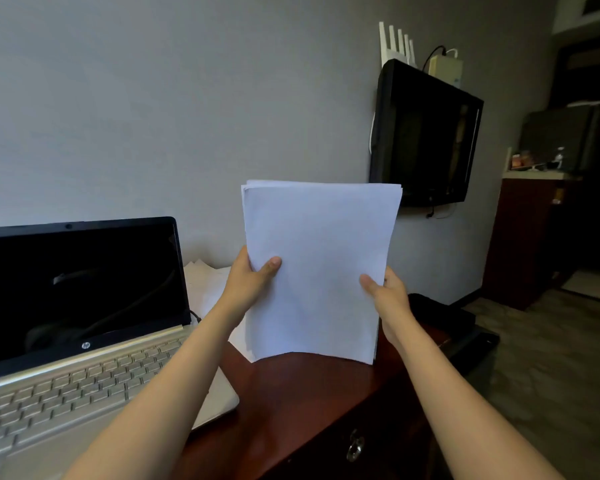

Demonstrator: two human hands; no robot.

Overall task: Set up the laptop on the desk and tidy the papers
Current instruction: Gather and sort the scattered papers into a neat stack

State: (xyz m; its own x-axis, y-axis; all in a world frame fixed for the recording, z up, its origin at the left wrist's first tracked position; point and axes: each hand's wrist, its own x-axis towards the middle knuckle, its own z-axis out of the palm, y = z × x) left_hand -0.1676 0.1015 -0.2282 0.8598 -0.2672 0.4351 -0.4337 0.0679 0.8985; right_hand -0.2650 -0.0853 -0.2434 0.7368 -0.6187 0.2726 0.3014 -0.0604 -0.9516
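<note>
Head view: left hand (248,284) and right hand (388,297) grip upright blank papers (319,244) beside open "hp" laptop (84,341).

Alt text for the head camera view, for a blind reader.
The left hand and right hand grip the side edges of a stack of white papers, held upright over a dark wooden desk. An open laptop, screen dark, sits at left.

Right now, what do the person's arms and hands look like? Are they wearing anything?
The left hand and right hand wear no gloves or rings that I can see, and the thumbnails look plain. Both arms are bare up to the picture's edge: no sleeves, watch or bracelet show.
</note>
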